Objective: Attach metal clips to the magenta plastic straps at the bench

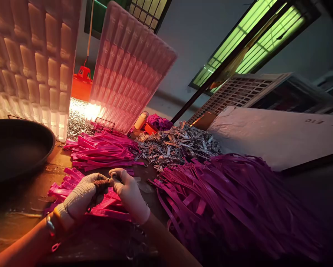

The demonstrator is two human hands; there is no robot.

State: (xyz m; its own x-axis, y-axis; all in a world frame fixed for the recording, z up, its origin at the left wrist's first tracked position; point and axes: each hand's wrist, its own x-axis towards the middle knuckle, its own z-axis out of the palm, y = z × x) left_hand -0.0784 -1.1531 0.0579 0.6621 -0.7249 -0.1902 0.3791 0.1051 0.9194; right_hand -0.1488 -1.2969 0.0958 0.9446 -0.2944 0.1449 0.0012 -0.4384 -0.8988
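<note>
My left hand (pixel 81 198), in a white knitted work glove, is closed round a dark tool with a brown wrapped grip (pixel 101 185); its exact kind is unclear. My right hand (pixel 130 194), in a thin white glove, has thumb and fingers pressed together at the tool's end. Whatever lies between those fingers is too small to make out. Both hands meet just above a bundle of pink straps (pixel 113 212). Below my left wrist hangs a pink strap end with a small loop (pixel 55 247).
Purple straps (pixel 211 196) heap on the right, behind them metal clips (pixel 177 146). More pink straps (pixel 102 150) and metal rings (pixel 77 116) lie under a red lamp (pixel 81 85). Translucent moulded panels (pixel 127 66) stand upright. A dark round pan (pixel 19 148) sits left, a white board (pixel 280 133) right.
</note>
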